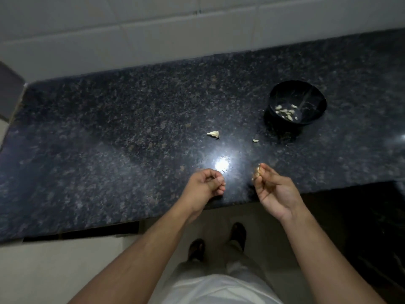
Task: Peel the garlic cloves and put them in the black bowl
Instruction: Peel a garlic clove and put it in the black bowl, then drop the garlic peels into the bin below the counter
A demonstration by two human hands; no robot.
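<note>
while both hands hover over the near edge of the dark speckled tabletop, the right hand sits lower right of centre, palm turned up, its grip pinching a small garlic clove at the fingertips. the left hand is just left of centre, fingers curled in with thumb against them; something tiny may be caught there, too small to tell. the two hands are apart, a bright glare spot shining on the stone between them. up in the right of the frame stands the black bowl, and there's a scatter of pale peeled cloves lying in its bottom. on the tabletop, a pale garlic piece lies near the centre, and a smaller bit rests to its right, near the bowl's foot but not touching. pale wall tiles run across the top. down at the bottom, two dark shoes on a light floor.
</note>
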